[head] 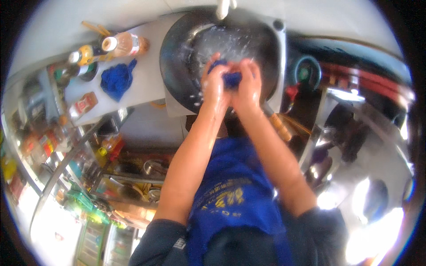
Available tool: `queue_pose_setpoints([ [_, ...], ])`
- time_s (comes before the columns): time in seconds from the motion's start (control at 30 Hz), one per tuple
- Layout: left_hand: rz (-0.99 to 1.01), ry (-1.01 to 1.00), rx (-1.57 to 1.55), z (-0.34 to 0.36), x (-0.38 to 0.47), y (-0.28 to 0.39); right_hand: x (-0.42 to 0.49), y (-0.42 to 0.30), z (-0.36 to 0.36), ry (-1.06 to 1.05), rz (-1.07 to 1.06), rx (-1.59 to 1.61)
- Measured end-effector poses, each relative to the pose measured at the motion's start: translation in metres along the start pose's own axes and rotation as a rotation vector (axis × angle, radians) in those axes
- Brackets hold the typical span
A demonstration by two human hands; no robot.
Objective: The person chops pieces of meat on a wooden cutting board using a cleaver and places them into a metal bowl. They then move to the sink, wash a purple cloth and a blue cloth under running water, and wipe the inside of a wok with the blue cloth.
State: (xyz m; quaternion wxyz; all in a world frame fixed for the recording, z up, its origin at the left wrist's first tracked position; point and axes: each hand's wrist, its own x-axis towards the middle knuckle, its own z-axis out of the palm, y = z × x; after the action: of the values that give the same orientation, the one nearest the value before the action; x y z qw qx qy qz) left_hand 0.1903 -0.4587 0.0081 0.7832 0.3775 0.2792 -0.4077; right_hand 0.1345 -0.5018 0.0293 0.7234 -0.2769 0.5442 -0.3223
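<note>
Both my hands squeeze a wet, bunched blue cloth (232, 79) over a large dark wok (176, 66) that stands under a faucet (222, 10). My left hand (213, 83) grips the cloth from the left side. On the right side my right hand (248, 83) closes on it, fingers curled. Water splashes in the wok beyond the hands, and both wrists look wet. A second blue cloth (116, 79) lies crumpled on the white counter (146, 83) to the left. Which parts of the held cloth lie inside the palms is hidden.
Several bottles, one a large bottle of brownish liquid (124, 44), stand at the counter's back left. A small jar (85, 104) is near its front edge. A wooden handle (281, 126) sticks out at the wok's lower right. A round bluish container (307, 71) and a metal surface (376, 143) lie to the right.
</note>
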Motion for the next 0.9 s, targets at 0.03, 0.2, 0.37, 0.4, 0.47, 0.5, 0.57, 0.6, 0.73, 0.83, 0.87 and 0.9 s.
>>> queue_pose_setpoints([
  [0.03, 0.065, 0.005, 0.112, 0.004, -0.011, 0.004, 0.005, -0.001, -0.001, 0.029, 0.192, 0.078],
  [0.2, 0.477, -0.258, 0.794, 0.036, -0.067, 0.042, 0.018, -0.019, -0.008, -0.511, 0.669, 0.363],
  [0.37, 1.158, -0.751, 1.110, 0.060, -0.091, 0.066, 0.021, -0.055, 0.014, -1.330, 0.343, -0.219],
  [0.4, 1.172, -0.794, 1.143, 0.061, -0.096, 0.065, 0.019, -0.066, 0.022, -1.283, 0.518, -0.303],
  [0.47, 1.155, -0.905, 1.202, 0.059, -0.105, 0.060, 0.011, -0.090, 0.038, -1.152, 0.857, -0.472],
  [0.5, 1.209, -0.936, 1.221, 0.059, -0.109, 0.056, 0.008, -0.102, 0.045, -1.114, 1.027, -0.484],
  [0.57, 1.211, -1.095, 1.356, 0.052, -0.111, 0.052, 0.003, -0.114, 0.059, -1.133, 1.163, -0.620],
  [0.6, 1.224, -1.123, 1.375, 0.050, -0.109, 0.048, 0.002, -0.117, 0.064, -1.201, 1.133, -0.737],
  [0.73, 1.283, -1.275, 1.458, 0.030, -0.089, 0.029, 0.009, -0.097, 0.064, -1.300, 1.022, -1.062],
  [0.83, 1.340, -1.390, 1.578, 0.006, -0.072, 0.008, 0.019, -0.072, 0.046, -1.340, 0.863, -1.211],
  [0.87, 1.368, -1.425, 1.630, -0.001, -0.067, 0.001, 0.022, -0.063, 0.038, -1.360, 0.790, -1.229],
  [0.9, 1.416, -1.437, 1.639, -0.006, -0.063, -0.006, 0.025, -0.054, 0.032, -1.345, 0.751, -1.298],
])
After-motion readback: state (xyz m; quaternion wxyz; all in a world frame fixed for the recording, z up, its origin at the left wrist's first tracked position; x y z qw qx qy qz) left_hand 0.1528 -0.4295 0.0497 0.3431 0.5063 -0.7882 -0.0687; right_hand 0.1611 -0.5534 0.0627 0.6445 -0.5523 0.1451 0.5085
